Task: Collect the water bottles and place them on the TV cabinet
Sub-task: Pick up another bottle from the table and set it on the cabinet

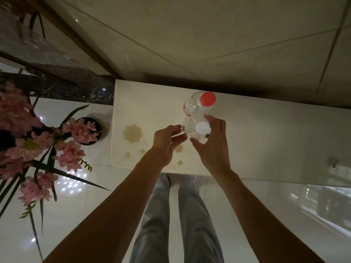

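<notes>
Right hand (212,147) grips the white-capped bottle (191,128) near its neck, thumb on the near side and fingers curled round the far side. Left hand (167,141) is flat, fingers straight and together, tips just beside the bottle; possibly touching, too dim to confirm. The bottle is upright over the white tabletop (266,139), just in front of the red-capped bottle (197,105) standing there.
</notes>
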